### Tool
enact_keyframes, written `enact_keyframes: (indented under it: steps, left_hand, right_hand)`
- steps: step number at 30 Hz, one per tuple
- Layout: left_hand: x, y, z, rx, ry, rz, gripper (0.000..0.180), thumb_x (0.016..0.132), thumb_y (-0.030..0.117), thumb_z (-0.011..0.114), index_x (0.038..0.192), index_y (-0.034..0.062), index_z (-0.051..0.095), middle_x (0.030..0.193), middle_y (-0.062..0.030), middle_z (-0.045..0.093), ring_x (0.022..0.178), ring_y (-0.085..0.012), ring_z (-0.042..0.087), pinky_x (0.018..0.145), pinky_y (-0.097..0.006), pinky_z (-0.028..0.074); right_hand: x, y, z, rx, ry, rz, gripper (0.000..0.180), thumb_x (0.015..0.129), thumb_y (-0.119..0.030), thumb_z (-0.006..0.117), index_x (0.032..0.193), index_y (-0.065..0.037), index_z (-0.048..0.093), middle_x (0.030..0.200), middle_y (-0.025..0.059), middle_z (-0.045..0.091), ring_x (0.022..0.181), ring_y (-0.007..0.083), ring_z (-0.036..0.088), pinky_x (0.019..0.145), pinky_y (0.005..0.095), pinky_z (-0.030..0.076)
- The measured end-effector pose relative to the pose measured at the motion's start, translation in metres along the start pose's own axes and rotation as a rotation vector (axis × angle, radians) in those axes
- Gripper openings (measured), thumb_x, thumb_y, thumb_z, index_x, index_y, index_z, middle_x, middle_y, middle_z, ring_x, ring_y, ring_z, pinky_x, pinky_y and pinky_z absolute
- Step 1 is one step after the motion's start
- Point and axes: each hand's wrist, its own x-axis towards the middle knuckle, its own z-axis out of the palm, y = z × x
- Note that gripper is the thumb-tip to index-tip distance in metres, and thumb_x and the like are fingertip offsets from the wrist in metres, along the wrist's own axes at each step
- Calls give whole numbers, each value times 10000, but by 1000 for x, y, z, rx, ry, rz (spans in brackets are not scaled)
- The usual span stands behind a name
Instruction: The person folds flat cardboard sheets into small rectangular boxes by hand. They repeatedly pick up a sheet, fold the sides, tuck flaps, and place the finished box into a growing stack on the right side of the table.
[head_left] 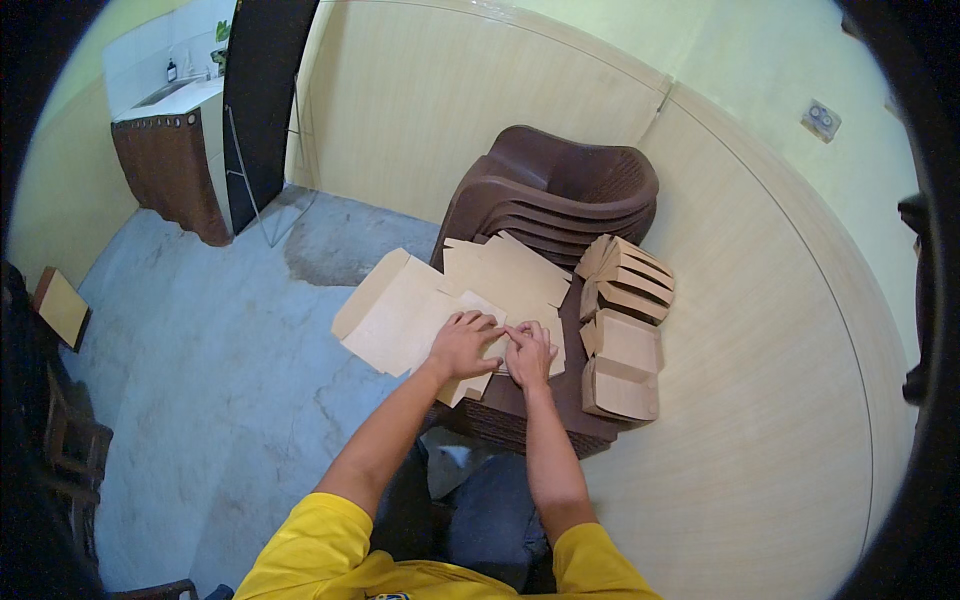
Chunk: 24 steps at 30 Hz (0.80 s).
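Note:
Flat brown cardboard box blanks [395,308] lie spread over the seat of a stack of brown plastic chairs [545,402]. My left hand [466,345] rests flat on the cardboard with its fingers spread, holding nothing. Just to its right, my right hand [530,352] has its fingers curled at a folded part of the cardboard. Its index fingertip nearly meets my left hand. Another blank [510,268] lies beyond both hands, with cut tabs along its edges. What sits under my palms is hidden.
Right of the blanks are an open folded cardboard box [625,365] and a nested stack of folded boxes [630,280]. The chair backs [575,175] rise behind, close to the panelled wall [740,300]. A sink counter [190,98] with a brown curtain stands far left.

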Motion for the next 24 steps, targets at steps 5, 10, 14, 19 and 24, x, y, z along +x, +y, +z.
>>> enact_keyframes:
  steps: [5,10,14,19,24]
  left_hand:
    - [1,2,1,38,-4,8,727,878,588,697,1491,201,643,1514,-109,600,1463,-336,480,1232,-508,349]
    - [1,1,5,14,14,-13,750,866,597,711,1467,152,648,1510,-140,593,1456,-349,483,1229,-522,358]
    - [2,1,7,24,159,-81,797,847,604,743,1446,88,647,1507,-201,580,1477,-388,462,1235,-521,368]
    - [2,-8,4,5,-64,-21,763,850,593,746,1385,52,677,1524,-221,568,1465,-430,482,1230,-507,402]
    - [-1,-27,-4,-289,-141,-10,645,830,334,793,1406,73,665,1533,-213,571,1470,-415,487,1227,-503,410]
  right_hand:
    - [-3,11,-2,19,23,-128,319,900,-103,653,1131,-195,853,1170,27,676,1156,255,625,932,481,436]
    - [-1,30,7,76,85,-154,299,874,-40,606,1062,-80,835,1172,73,713,1147,283,666,934,454,488]
    - [5,42,10,391,156,-103,288,899,-57,592,1091,-33,806,1164,128,714,1068,318,704,927,420,539]
    - [4,28,4,459,87,182,323,990,-221,645,1239,-62,777,1173,129,694,1103,310,684,996,418,519]
    - [7,-1,-11,42,-99,159,520,900,-576,764,1315,-263,787,1282,67,604,1281,279,545,1113,475,394]
